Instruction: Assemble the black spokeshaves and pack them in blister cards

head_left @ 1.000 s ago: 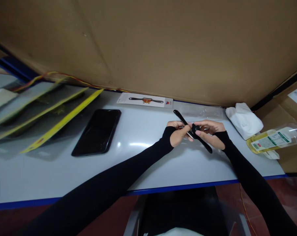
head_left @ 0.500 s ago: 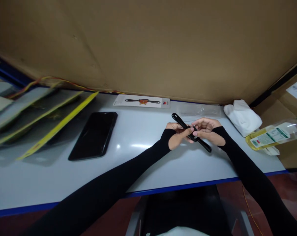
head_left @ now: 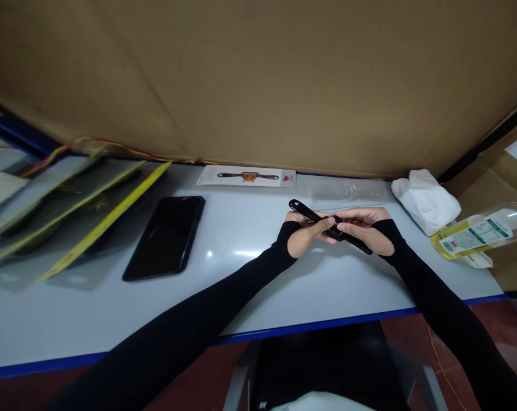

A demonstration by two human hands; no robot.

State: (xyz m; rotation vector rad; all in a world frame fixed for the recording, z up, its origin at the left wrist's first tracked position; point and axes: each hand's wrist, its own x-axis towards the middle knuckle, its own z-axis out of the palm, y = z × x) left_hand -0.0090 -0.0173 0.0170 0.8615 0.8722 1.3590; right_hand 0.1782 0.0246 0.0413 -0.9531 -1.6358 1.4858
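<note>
A black spokeshave [head_left: 306, 212] with two long handles is held above the table, tilted with its left handle farther from me. Around its middle, on the left side, my left hand [head_left: 306, 233] is closed, thumb on top and fingers underneath. My right hand [head_left: 367, 224] grips it from the right, its thumb pressing close to the blade area. Both thumbs nearly meet over the centre, so the blade is partly covered. Behind the hands lies a clear plastic blister [head_left: 351, 190]. A printed backing card [head_left: 247, 177] picturing a similar spokeshave rests near the back wall.
On the left lie a black phone-like slab [head_left: 166, 237] and several yellow-edged packages [head_left: 108, 220]. To the right are a white cloth bundle [head_left: 426, 200] and a bottle of yellow liquid [head_left: 476, 233] on its side. Cardboard [head_left: 258, 85] walls the back; a blue edge [head_left: 318, 326] borders the table front.
The spokeshave has turned slightly, lying a little flatter, and its left handle has shifted left. My right fingers have straightened somewhat along its far side. Both hands still hold it.
</note>
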